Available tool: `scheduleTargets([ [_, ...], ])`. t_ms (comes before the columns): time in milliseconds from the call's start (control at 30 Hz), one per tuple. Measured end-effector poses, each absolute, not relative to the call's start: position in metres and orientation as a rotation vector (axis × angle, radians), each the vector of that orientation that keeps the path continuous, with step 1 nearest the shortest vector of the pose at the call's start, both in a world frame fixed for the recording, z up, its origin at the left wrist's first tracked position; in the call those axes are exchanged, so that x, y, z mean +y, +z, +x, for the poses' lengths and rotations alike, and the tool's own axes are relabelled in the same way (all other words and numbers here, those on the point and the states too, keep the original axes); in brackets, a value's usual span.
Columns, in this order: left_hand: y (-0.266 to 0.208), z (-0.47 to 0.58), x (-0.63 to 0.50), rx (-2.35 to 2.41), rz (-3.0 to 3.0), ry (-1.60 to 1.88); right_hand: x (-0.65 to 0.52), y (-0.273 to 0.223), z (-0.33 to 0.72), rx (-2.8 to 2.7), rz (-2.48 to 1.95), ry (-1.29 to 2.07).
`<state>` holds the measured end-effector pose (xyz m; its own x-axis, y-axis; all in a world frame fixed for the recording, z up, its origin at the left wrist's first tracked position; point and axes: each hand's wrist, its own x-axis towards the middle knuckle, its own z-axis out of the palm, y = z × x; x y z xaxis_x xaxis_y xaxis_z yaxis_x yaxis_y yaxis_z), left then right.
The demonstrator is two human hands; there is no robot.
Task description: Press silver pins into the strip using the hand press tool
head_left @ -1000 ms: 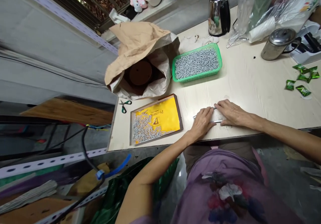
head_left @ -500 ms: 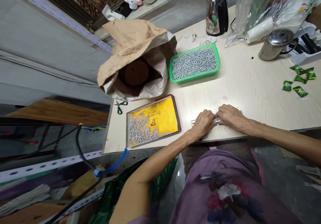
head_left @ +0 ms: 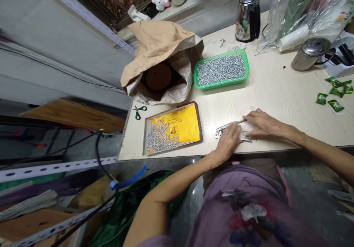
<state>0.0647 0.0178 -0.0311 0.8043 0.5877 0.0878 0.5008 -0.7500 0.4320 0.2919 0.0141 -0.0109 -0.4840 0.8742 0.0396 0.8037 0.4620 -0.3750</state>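
Observation:
My left hand [head_left: 229, 140] is closed over a flat, silvery metal tool [head_left: 219, 133] near the table's front edge. The tool's left end, with dark markings, sticks out past my fingers. On its right side two thin metal arms stand apart. My right hand [head_left: 267, 125] lies just right of the tool, thumb and fingers spread, its fingertips at the end of the upper arm and its thumb near the lower one. Whatever lies beneath my left palm is hidden. To the left, a shallow tray [head_left: 201, 129] holds a yellow sheet [head_left: 188, 123] and many small metal pins [head_left: 159, 138].
A green basket [head_left: 197, 81] full of similar small metal pins stands behind. Near it are an open paper sack [head_left: 163, 31], scissors [head_left: 139, 111], a kettle [head_left: 247, 18], a lidded metal jug [head_left: 308, 55] and green wrapped packets [head_left: 321, 98]. The table's front edge runs beside my waist.
The tool's two arms, hidden or together between my hands before, now show apart. My right hand has spread its fingers and shifted slightly right of my left. The whole view has shifted a little.

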Motion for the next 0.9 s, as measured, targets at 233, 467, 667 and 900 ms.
scheduleTargets([
  [233,-0.046,0.069,-0.025,0.7,2.602,0.276,0.043,-0.018,0.283,-2.481,-1.525,0.323],
  [467,-0.042,0.073,-0.022,0.699,2.553,0.291,0.057,0.003,0.245,-2.542,-1.533,0.186],
  [667,-0.037,0.076,-0.023,0.712,2.581,0.125,0.029,-0.004,0.184,-2.772,-0.923,0.538],
  [900,-0.042,0.063,-0.017,0.943,2.619,0.21,0.04,-0.003,0.157,-2.692,-0.69,0.555],
])
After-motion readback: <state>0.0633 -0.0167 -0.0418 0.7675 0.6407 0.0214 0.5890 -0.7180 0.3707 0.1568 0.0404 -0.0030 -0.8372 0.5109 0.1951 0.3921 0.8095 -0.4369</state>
